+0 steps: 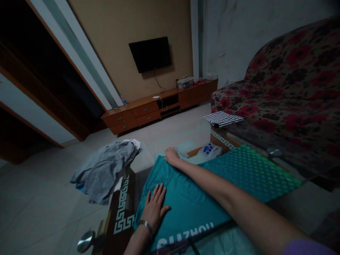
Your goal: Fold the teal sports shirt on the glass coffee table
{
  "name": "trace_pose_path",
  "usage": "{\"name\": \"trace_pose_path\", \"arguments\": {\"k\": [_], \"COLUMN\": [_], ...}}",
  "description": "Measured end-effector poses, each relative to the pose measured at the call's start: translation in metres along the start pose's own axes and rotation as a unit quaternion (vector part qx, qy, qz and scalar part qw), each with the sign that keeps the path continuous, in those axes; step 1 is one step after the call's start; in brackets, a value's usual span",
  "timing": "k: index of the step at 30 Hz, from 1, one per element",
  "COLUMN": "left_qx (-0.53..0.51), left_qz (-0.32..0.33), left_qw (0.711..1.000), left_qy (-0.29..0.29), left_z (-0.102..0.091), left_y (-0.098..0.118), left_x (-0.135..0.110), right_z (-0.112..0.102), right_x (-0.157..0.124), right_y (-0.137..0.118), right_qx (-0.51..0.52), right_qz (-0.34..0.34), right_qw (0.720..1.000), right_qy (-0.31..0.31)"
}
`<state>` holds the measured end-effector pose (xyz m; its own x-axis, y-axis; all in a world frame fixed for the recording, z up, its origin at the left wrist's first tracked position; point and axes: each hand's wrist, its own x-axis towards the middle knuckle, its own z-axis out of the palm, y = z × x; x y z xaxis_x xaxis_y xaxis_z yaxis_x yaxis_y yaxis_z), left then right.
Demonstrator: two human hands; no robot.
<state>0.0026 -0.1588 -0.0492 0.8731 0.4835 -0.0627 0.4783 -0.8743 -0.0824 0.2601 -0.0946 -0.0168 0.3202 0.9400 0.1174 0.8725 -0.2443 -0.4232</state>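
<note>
Bench and garment, as I view them remotely, with my 2 hands at work. The teal garment (183,198) lies spread on the bench (124,202), white lettering ending in "ZHOU" toward the bench's near side and a green-patterned part extending toward its right side. My left hand (155,204), a metal bracelet (146,226) at its wrist, rests palm down on the cloth near the bench's left end; its grip is unclosed, the fingers slightly apart. My right hand (172,156) reaches across to the garment's far edge, fingers bent; I cannot tell whether its grip is clamped on the fabric. A heap of grey clothing (108,166) sits at the bench's left end, and a folded striped cloth (223,119) at its far right corner. Beyond the bench stands a wooden cabinet (148,117), with a television (150,55) above; right of the bench is a floral sofa (289,81).
</note>
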Motion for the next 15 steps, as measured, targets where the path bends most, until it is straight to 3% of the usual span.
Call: {"name": "trace_pose_path", "arguments": {"k": [7,11,15], "left_qx": [-0.005,-0.010,-0.007], "left_qz": [0.009,0.003,0.005], "left_qw": [1.000,1.000,1.000], "left_qy": [0.004,0.000,0.014], "left_z": [0.001,0.001,0.005], "left_y": [-0.001,-0.001,-0.002], "left_x": [0.002,0.003,0.001], "right_z": [0.034,0.035,0.029], "right_x": [0.046,0.059,0.061], "right_y": [-0.013,-0.011,-0.006], "right_qx": [0.001,0.017,0.066], "right_qz": [0.060,0.045,-0.010], "right_qw": [0.993,0.986,0.987], "right_qy": [-0.103,-0.162,-0.150]}}
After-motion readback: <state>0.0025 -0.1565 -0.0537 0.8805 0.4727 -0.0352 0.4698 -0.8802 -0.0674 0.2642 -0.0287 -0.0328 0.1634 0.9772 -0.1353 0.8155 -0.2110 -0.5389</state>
